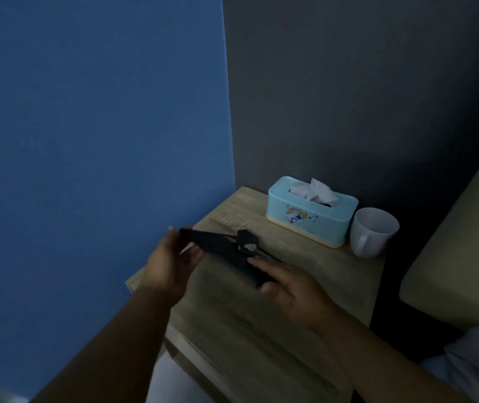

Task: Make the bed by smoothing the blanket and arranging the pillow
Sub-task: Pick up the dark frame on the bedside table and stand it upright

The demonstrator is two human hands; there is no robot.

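We hold a dark flat object [223, 251] over the wooden bench [305, 286] in the room corner; it is too dim to identify. Its long axis runs from far left to near right, and its far-left end is tilted up. Our left hand [171, 266] grips the far-left end, fingers [174, 242] curled around it. Our right hand [290, 286] supports the near-right end, thumb and fingers closed on its edge. Both forearms reach in from the near side. A blue tissue box [312, 218] stands at the far side of the bench, with a white mug [373, 232] just beside it on the right. The bed [464, 251] lies to the right, with pale bedding [476, 362] at the near right corner.
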